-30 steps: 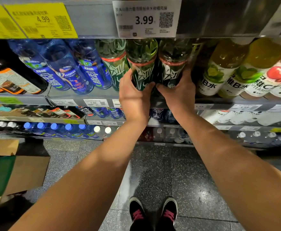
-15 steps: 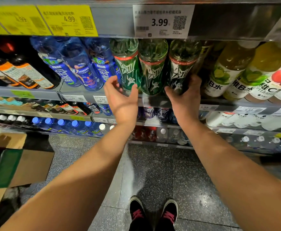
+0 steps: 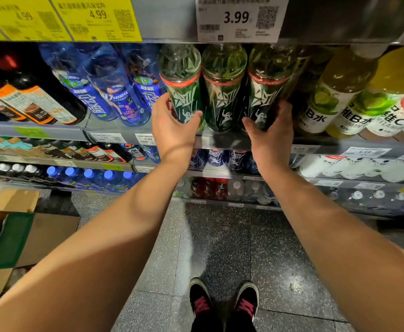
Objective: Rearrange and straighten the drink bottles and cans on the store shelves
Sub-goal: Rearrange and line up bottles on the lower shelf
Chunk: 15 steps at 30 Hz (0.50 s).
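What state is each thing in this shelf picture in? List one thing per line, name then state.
Left hand: gripping the left green bottle near its base.
Right hand: gripping the right green bottle near its base.
Middle green bottle: standing untouched between them.
Blue bottles: standing at the shelf front.
Yellow bottles: standing, labels facing out.
Cardboard box: on the floor, flaps open.

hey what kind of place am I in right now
Most likely a supermarket or convenience store drinks aisle. Shelves hold rows of bottled drinks, such as the green bottles your hands are on, and price tags like the 3.99 tag hang on the shelf edges. A cardboard box lies on the floor.
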Available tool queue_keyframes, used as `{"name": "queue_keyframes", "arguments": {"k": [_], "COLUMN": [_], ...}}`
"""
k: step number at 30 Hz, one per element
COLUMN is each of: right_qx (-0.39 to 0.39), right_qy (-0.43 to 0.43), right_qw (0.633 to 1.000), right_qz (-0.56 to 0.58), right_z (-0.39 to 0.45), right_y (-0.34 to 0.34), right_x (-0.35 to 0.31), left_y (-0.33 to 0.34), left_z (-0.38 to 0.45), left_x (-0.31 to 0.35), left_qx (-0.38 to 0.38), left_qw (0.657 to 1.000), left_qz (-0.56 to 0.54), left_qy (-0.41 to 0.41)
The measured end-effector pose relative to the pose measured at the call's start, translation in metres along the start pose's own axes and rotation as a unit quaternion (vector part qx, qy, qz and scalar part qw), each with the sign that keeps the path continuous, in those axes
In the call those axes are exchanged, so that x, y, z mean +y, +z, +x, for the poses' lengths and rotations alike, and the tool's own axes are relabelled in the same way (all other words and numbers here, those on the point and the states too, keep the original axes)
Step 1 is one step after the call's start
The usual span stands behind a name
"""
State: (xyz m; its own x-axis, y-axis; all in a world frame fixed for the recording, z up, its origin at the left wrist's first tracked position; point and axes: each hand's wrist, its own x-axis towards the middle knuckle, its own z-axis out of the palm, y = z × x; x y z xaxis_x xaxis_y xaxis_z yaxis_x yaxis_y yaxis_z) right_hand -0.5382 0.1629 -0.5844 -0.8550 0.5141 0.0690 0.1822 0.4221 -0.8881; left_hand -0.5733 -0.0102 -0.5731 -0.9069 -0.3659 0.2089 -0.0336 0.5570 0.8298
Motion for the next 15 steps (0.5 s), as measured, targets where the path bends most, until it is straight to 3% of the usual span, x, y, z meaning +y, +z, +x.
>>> {"name": "queue_keyframes", "arguments": {"k": [8,11,13,15], "right_qx": [0.004,0.062,0.101,0.092], "right_qy": [0.029,0.002,-0.028,-0.052], "right_qw": [1.000,0.998,0.994,0.992], "right_qz": [0.009,0.008,0.038,0.065], "right_z": [-0.005,-0.023,-0.040,-0.059], "right_y": [-0.002,-0.005,-0.003,0.006], "right_x": [-0.007,-0.020,-0.033,-0.048], "left_y": [-0.007,-0.018,-0.031,-0.048], "left_z": [0.001,-0.002,-0.005,-0.005], "left_x": [0.011,0.005,-0.005,-0.019], "left_qx": [-0.027,-0.055,-0.038,0.014], "left_qw": [0.999,0.998,0.999,0.999], "left_qz": [0.005,-0.012,-0.021,-0.036], "left_qy": [-0.021,-0.014,-0.010,0.001]}}
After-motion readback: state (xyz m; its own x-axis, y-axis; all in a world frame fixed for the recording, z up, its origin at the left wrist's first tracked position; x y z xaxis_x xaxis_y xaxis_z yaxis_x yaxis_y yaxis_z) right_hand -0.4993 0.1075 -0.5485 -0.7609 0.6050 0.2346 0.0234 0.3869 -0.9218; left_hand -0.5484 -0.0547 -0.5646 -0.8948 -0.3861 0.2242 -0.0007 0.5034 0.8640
